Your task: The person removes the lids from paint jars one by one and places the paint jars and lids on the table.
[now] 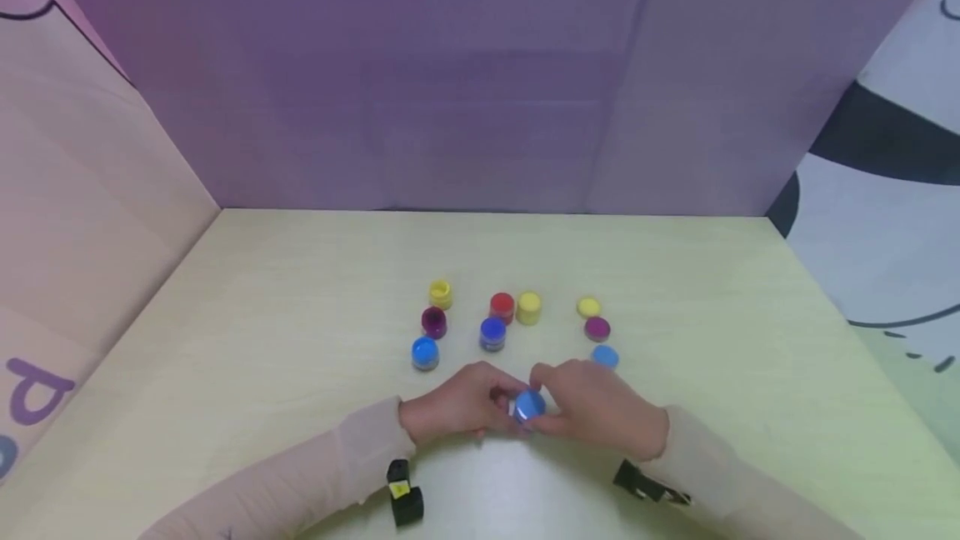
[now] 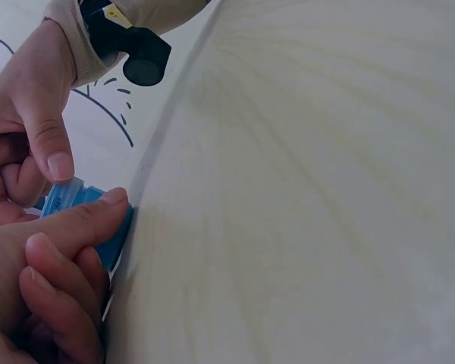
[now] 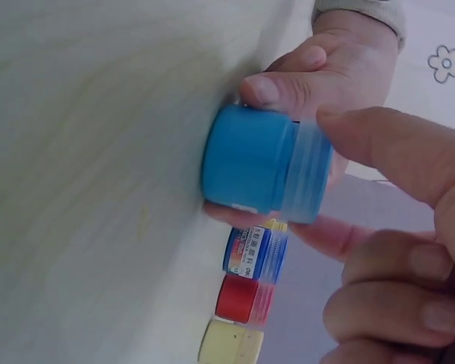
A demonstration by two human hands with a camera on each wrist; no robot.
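Observation:
A light blue paint jar (image 1: 529,406) with a translucent screw lid (image 3: 307,174) is between my two hands, close over the tabletop. My left hand (image 1: 468,401) grips the jar's body, its thumb (image 2: 91,220) along the side. With thumb and forefinger, my right hand (image 1: 596,407) pinches the lid's rim; its other fingers are curled in the right wrist view. Just beyond the hands stand a lidded dark blue jar (image 1: 492,334), a red jar (image 1: 502,307) and a pale yellow jar (image 1: 528,307).
Lidless jars stand in a column at the left: yellow (image 1: 441,295), purple (image 1: 434,322) and blue (image 1: 425,353). Loose lids lie at the right: yellow (image 1: 588,307), purple (image 1: 597,328) and light blue (image 1: 605,356), the last close to the right hand. A purple panel (image 1: 480,107) closes the table's back.

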